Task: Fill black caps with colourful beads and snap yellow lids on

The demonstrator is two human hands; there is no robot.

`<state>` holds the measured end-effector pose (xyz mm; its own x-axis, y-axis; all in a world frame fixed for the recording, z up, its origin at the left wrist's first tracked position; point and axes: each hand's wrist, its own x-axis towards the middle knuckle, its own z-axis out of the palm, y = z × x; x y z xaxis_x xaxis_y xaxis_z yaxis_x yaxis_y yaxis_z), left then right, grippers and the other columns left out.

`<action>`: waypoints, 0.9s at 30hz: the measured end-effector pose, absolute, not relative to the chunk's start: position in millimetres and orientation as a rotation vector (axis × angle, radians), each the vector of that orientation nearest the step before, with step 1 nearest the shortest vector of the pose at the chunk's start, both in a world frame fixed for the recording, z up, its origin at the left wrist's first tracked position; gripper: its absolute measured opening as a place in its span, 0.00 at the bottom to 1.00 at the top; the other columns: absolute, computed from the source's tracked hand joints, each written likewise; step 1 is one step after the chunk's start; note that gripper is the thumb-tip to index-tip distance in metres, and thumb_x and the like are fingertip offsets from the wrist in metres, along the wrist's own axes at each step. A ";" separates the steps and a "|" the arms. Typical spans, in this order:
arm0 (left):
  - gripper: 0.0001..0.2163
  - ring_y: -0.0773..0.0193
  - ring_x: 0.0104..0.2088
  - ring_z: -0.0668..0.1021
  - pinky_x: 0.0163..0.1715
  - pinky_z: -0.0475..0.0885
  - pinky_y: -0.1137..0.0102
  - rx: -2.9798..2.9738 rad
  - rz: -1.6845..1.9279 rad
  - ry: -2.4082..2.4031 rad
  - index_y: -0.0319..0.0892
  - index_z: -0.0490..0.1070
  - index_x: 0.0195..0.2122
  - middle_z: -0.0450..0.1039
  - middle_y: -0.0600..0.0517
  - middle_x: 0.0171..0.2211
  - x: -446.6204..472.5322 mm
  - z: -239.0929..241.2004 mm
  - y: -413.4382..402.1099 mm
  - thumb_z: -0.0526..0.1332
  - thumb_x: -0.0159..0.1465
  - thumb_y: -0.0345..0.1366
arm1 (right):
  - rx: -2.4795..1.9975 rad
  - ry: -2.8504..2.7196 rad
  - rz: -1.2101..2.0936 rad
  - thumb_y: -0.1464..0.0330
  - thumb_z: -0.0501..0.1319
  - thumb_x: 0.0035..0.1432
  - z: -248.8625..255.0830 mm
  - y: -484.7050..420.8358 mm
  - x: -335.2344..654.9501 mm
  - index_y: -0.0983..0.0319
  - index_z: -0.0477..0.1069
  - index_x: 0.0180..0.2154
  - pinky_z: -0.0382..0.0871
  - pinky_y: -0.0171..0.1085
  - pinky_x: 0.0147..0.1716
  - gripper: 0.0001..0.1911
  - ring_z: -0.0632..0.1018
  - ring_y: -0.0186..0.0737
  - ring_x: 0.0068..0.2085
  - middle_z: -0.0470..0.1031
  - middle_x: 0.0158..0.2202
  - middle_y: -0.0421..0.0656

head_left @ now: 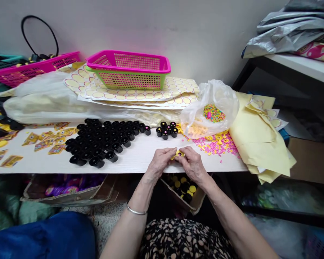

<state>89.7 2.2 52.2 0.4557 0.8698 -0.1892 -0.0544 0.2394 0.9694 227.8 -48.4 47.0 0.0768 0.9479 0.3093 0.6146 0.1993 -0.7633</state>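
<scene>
Fingertips of the left hand (161, 161) and right hand (193, 163) meet on one small yellow piece (178, 152), both hands clamped on it by the near edge of the white table (140, 158), apparently to steady it close to the body. A pink spot on dark shows at its middle (part of it or something beneath, I cannot tell). Just beyond stand six black cups (165, 135), several with a coloured dot on top, probably kept apart from the far larger cluster (105, 144) of black cups at left, too crowded to count. One plastic bag (228, 99) of coloured beads (216, 114) sits at right, among uncountable pink bits (228, 146) and yellow rings (220, 136), likely for easy reach. One pink-and-green basket (133, 85) rests farther off, on printed sheets (118, 96).
</scene>
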 end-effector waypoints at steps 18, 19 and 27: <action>0.16 0.72 0.19 0.65 0.19 0.59 0.76 1.184 0.807 1.082 0.34 0.76 0.26 0.69 0.52 0.19 109.4 47.1 -2.8 0.65 0.49 0.45 | -1.290 -0.541 1.338 0.59 0.64 0.46 45.9 -42.3 214.1 0.64 0.67 0.29 0.69 0.27 0.13 0.15 0.72 0.30 0.15 0.70 0.16 0.37; 0.15 0.72 0.20 0.66 0.19 0.59 0.76 1.190 0.826 1.093 0.35 0.76 0.26 0.70 0.52 0.20 110.4 45.7 -3.7 0.64 0.49 0.45 | -1.283 -0.544 1.336 0.58 0.63 0.46 45.5 -42.9 213.3 0.64 0.67 0.29 0.69 0.28 0.13 0.15 0.72 0.31 0.15 0.70 0.16 0.37; 0.13 0.73 0.16 0.64 0.15 0.57 0.76 1.071 0.847 1.190 0.35 0.74 0.22 0.67 0.54 0.15 115.8 42.6 -1.1 0.65 0.46 0.43 | -1.270 -0.488 1.395 0.59 0.66 0.42 48.5 -41.5 215.4 0.64 0.64 0.26 0.71 0.30 0.14 0.17 0.74 0.34 0.16 0.71 0.17 0.38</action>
<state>115.8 -1.1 42.6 0.1951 0.9351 -0.2957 0.0268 0.2963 0.9547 215.4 -41.5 48.5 0.2127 0.8887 -0.4062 -0.4422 -0.2831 -0.8511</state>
